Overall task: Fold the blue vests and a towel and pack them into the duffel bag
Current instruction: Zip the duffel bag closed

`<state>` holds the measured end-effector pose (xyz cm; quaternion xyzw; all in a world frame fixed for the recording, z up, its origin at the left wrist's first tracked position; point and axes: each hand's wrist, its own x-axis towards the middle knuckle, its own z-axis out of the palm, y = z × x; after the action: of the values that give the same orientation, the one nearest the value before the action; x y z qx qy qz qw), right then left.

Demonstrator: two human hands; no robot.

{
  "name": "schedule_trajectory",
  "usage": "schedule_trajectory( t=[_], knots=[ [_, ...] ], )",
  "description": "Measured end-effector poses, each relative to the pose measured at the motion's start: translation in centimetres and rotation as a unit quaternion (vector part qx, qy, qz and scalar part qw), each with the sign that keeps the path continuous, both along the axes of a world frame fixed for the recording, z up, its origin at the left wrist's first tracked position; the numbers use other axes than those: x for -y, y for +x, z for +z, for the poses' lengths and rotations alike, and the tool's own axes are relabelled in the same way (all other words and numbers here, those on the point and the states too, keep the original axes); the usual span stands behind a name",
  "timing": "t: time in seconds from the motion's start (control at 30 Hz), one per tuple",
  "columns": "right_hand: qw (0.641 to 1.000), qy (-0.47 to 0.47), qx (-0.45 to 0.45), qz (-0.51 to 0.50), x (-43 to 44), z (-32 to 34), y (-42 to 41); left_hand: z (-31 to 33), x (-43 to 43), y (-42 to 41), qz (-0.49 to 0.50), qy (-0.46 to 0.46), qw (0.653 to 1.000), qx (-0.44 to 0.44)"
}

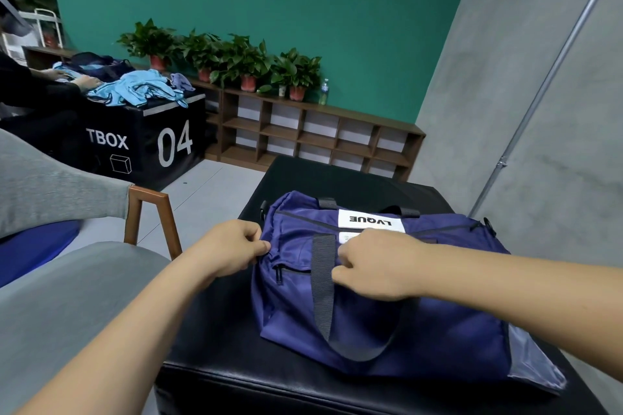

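We are working at the bag (387, 330), which lies on its side on the black worktop (215, 377). Our left hand (232, 248) pinches the fabric at the bag's end between thumb and forefinger. Our right hand (374, 266) has its fingers curled down and seems to pinch the bag's top just beside the strap (322, 280); whether a zip pull sits between them we cannot tell. No vest or towel lies by the bag, so we judge this a zip step, opening or closing. Next, the left hand should hold the end taut while the right draws along the seam.

The bag is navy, thin woven cloth, slack and creased, with a ribbed dark webbing strap and a white label (371, 221). The worktop looks padded and faintly glossy. Light blue clothes (135, 89) lie rumpled on a far box (145, 141), well apart.
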<state>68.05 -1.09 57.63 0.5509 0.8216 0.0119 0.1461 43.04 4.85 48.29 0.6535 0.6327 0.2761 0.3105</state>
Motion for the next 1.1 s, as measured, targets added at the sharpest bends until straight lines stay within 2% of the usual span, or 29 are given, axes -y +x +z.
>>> schedule_trajectory(
  t=[0.1,0.3,0.47,0.7,0.83,1.0,1.1],
  knots=[
    [0.998,-0.053,-0.018,0.017,1.5,-1.0,-0.3,-0.1,-0.1,-0.1,-0.003,-0.002,1.000,-0.002],
    [0.993,-0.090,-0.006,0.081,3.8,-3.8,0.0,-0.1,0.1,0.0,-0.001,-0.002,1.000,0.006],
    [0.990,-0.087,-0.074,0.080,3.9,-3.7,0.5,0.1,0.1,0.0,-0.002,-0.003,1.000,0.007],
    [0.993,0.033,-0.097,0.057,-0.3,2.2,1.6,0.3,0.3,0.1,0.000,-0.003,1.000,0.001],
    [0.991,0.121,-0.055,0.023,-5.1,4.8,3.5,0.3,0.3,0.1,0.002,-0.001,1.000,-0.002],
    [0.969,0.243,-0.036,-0.040,-10.5,5.8,5.7,0.3,0.3,0.1,-0.002,-0.001,1.000,-0.006],
    [0.962,0.266,-0.026,-0.064,-12.3,4.9,6.4,0.3,0.3,0.0,-0.003,-0.002,1.000,-0.003]
  ],
)
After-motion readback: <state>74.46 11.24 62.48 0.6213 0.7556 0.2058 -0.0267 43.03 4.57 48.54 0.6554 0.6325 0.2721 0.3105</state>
